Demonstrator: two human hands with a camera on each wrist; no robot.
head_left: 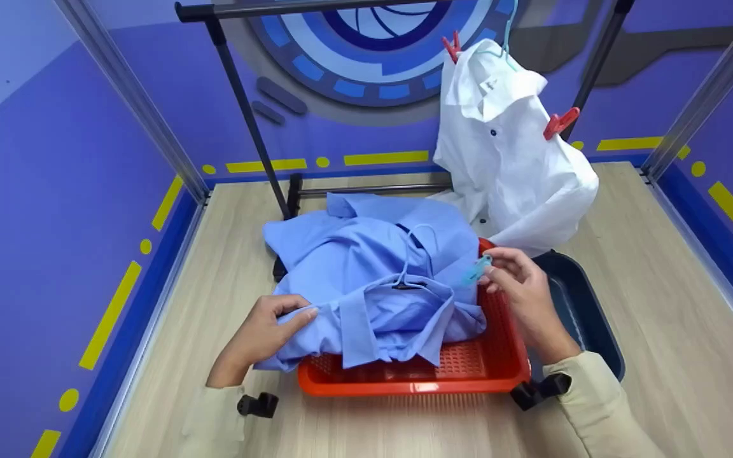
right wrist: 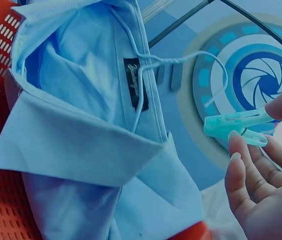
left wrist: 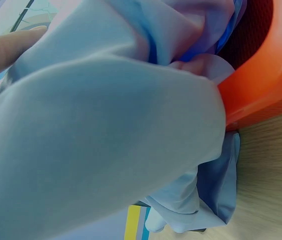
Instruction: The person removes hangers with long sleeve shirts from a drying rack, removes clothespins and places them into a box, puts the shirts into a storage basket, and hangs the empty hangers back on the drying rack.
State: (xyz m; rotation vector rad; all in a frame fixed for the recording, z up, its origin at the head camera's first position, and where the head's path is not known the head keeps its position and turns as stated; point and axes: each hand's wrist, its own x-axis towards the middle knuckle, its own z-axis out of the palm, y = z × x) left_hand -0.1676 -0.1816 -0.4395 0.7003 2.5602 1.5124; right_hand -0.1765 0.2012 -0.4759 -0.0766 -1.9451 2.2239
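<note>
A light blue collared shirt lies bunched over a red basket, with a thin blue hanger inside its collar and the hook standing up. My left hand pinches the shirt's shoulder between thumb and fingers at the basket's left; in the left wrist view the cloth hides most of that hand. Between the thumb and fingers of my right hand is a teal clothespin, held right of the collar. The right wrist view shows a dark label inside the collar.
Behind stands a black clothes rack. From its bar hangs a white shirt with red clothespins at its shoulders. A dark basin sits right of the basket on the wooden floor. Purple panels enclose the space.
</note>
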